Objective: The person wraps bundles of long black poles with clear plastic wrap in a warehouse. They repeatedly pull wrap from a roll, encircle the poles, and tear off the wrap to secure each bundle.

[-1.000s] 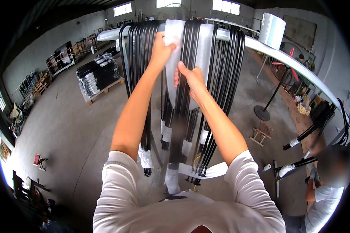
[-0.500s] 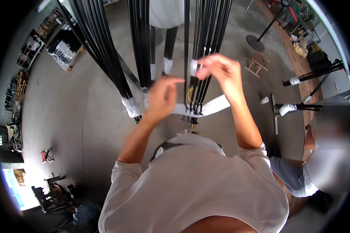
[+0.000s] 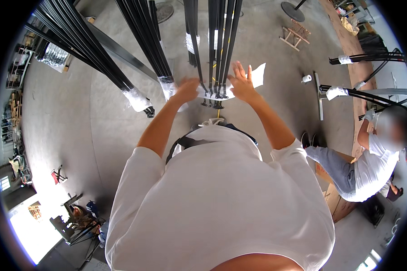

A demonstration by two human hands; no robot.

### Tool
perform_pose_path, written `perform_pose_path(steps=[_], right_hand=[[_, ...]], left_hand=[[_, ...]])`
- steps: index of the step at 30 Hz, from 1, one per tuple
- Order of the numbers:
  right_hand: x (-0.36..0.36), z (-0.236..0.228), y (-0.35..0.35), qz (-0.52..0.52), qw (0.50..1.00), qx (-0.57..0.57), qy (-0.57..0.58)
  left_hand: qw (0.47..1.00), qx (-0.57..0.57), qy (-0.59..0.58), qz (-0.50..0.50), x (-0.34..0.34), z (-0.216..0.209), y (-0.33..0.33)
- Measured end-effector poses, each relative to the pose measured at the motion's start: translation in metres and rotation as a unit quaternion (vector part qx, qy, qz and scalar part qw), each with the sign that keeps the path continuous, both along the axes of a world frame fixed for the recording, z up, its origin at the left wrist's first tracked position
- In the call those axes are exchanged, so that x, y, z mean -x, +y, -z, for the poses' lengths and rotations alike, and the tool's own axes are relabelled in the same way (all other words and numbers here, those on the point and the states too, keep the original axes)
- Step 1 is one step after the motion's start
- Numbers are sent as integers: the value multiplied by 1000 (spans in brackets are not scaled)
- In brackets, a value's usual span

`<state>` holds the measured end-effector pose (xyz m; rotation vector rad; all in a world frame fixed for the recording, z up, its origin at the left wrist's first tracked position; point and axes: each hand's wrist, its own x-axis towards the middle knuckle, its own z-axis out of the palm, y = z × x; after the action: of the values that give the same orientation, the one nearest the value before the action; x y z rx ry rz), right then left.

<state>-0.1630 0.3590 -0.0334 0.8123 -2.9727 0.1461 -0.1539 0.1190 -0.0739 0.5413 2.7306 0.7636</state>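
In front of me, several long black rods [image 3: 219,40] hang in a bundle, with small dark fittings at their near ends. A white sheet [image 3: 258,76] runs behind and under these ends, its free corner sticking out to the right. My right hand [image 3: 244,86] lies against the sheet just right of the rods, open, fingers stretched and spread. On the other side, my left hand [image 3: 186,89] is beside the sheet's left part, between the rods and a neighbouring wrapped bundle. Motion smears its fingers, so I cannot tell whether it grips the sheet.
More black rod bundles [image 3: 142,38] with plastic-wrapped ends [image 3: 135,98] stand to the left. At right, a person [image 3: 371,167] sits beside a rack of wrapped rods [image 3: 371,92]. A white roll [image 3: 306,78] and a small wooden stool [image 3: 295,36] are on the floor.
Both hands have come down to the sheet beside the rod ends; the right fingers have spread. My view has shifted, and the large white roll hanging among the rods is out of sight.
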Motion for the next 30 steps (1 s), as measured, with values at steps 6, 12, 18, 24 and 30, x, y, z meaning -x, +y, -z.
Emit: perform_pose_path(steps=[6, 12, 18, 24, 30], right_hand=[[12, 14, -2, 10, 990, -13, -137], [1, 24, 4, -27, 989, 39, -139], [16, 9, -15, -66, 832, 374, -405], [32, -43, -37, -152, 564, 479, -655], [16, -37, -46, -125, 565, 528, -622]], left_hand=[[998, -20, 10, -63, -2, 21, 10], [989, -47, 14, -136, -4, 17, 10], [992, 21, 118, -43, -4, 11, 14], [978, 137, 137, 71, -14, -7, 20], [989, 24, 143, -30, -35, -13, 11]])
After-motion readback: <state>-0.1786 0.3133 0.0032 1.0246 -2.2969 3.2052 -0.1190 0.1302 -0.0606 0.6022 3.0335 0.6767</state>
